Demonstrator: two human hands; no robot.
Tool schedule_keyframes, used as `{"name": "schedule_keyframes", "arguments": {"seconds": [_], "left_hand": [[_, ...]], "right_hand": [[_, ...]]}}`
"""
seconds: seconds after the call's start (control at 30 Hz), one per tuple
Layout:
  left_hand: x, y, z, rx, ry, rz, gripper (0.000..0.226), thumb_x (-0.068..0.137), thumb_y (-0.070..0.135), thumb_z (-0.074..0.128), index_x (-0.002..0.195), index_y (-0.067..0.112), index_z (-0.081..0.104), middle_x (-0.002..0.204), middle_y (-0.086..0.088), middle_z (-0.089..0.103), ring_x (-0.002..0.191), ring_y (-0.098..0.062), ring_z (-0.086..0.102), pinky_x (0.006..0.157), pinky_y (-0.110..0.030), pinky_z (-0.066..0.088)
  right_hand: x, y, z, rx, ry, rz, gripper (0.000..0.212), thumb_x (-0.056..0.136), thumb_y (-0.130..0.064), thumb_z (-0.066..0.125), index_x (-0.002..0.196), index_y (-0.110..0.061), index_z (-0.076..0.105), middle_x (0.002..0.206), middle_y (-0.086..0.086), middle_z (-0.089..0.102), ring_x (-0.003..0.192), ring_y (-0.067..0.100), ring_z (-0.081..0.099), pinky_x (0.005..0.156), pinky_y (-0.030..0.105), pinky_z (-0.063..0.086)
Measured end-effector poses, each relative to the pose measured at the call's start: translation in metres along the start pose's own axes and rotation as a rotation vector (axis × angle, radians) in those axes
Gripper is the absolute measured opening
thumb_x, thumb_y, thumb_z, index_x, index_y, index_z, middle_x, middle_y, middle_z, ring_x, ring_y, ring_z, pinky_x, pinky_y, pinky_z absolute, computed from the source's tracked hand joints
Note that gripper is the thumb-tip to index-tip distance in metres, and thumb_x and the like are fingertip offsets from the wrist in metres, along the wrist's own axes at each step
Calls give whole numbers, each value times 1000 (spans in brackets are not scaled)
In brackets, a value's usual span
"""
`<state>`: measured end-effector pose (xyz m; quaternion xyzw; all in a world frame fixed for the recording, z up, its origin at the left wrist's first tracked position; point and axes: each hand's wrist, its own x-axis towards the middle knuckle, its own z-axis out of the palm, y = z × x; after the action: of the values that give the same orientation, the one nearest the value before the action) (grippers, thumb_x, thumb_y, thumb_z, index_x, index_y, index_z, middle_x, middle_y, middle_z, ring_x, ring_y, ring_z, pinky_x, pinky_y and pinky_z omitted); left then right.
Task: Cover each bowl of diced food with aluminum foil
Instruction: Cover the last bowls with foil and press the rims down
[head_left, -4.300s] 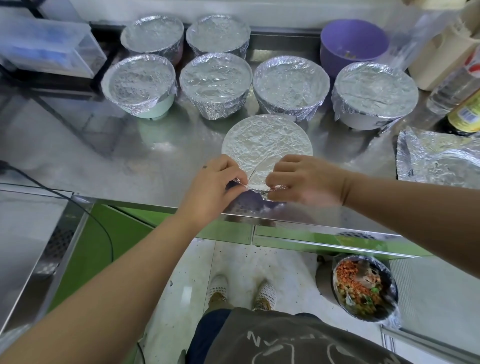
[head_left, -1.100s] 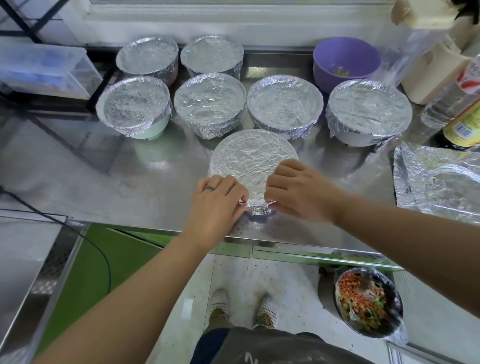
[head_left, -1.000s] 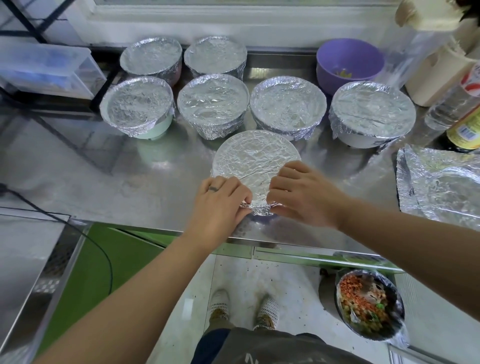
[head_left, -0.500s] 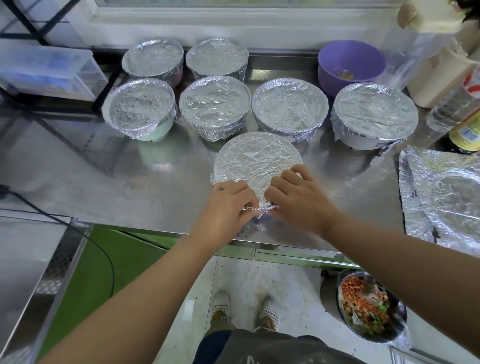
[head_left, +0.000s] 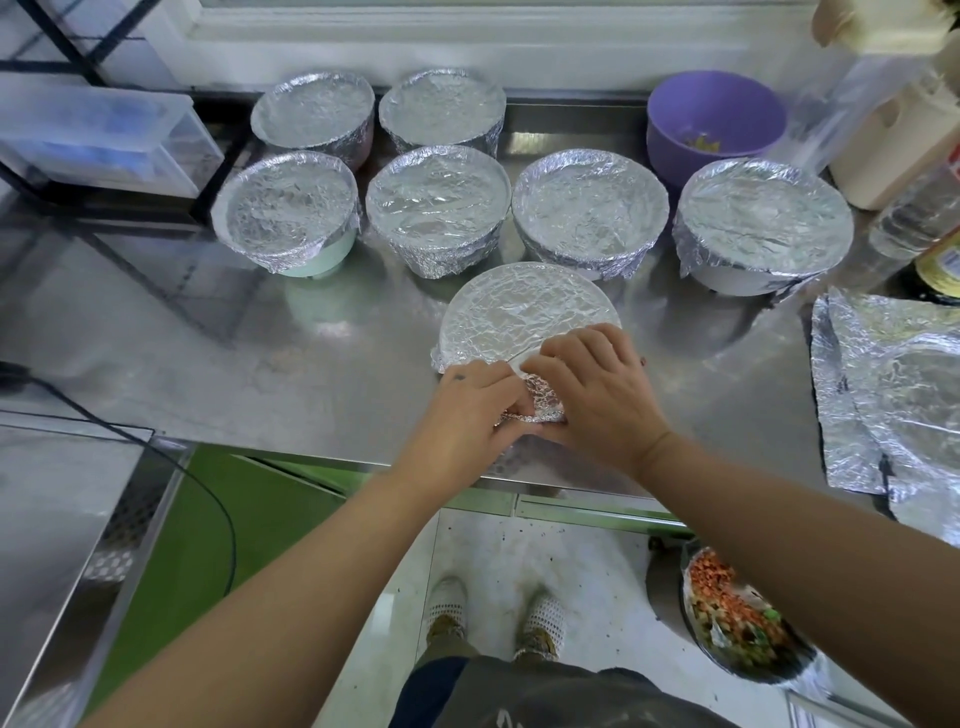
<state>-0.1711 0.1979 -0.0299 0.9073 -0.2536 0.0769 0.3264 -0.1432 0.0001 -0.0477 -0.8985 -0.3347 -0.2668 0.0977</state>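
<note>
On a shiny steel counter (head_left: 260, 364), near its front edge, sits a round bowl capped with crinkled silver foil (head_left: 524, 306). The foil is likely light, thin and easily torn, and holds a crease, so it is best taken at its loose rim. Left hand (head_left: 467, 410) and right hand (head_left: 597, 395), fingers curled, pinch the bunched foil flap (head_left: 540, 402) at the near side.

One view only: head-worn wide-angle camera above near edge of shiny stainless-steel counter (head_left: 260, 374), facing forward and steeply down. Within wearer's reach, frame centre: left hand (head_left: 470, 410), right hand (head_left: 597, 395), round bowl wrapped in crinkled aluminium foil (head_left: 519, 317). At bottom, white mesh shoes (head_left: 447, 605); at top, white window ledge (head_left: 467, 41).
</note>
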Motion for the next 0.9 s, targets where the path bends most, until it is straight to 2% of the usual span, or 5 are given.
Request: {"name": "schedule_keyframes", "arguments": {"seconds": [0.23,0.37,0.53,0.77,0.9], "left_hand": [[-1,-3,-4,-21,-6,14,21,90,41,62,85,21,64,89,21,47,81,-1,39,87,-26,33],[-5,-9,-9,21,-9,63,20,91,37,64,84,19,63,87,14,55,81,-11,47,85,-29,37],[-20,-19,-21,223,98,84,19,88,36,65,92,17,66,100,-1,62,95,-20,49,92,-30,37],[-49,36,2,-194,202,-607,23,90,21,76,81,23,55,85,8,61,78,-2,59,72,-23,50],[-40,60,30,-684,281,-914,4,90,21,76,91,21,72,84,2,76,84,-19,74,83,-49,60]], "right_hand": [[-1,10,-2,-58,11,-69,57,87,-65,66,116,-16,69,106,6,64,94,28,55,95,45,42],[-9,23,-7,-91,7,-85,45,82,-42,76,120,-18,69,110,5,65,97,28,55,100,45,40],[-20,41,-23,28,-132,-227,61,88,-54,70,136,-18,57,128,9,61,113,30,55,110,48,37],[3,28,-37,241,-151,-287,9,93,-25,69,94,-16,70,97,2,64,89,27,59,88,39,46],[4,22,-34,275,-153,-267,6,91,-21,71,89,-16,70,92,1,63,85,27,58,84,38,46]]}}
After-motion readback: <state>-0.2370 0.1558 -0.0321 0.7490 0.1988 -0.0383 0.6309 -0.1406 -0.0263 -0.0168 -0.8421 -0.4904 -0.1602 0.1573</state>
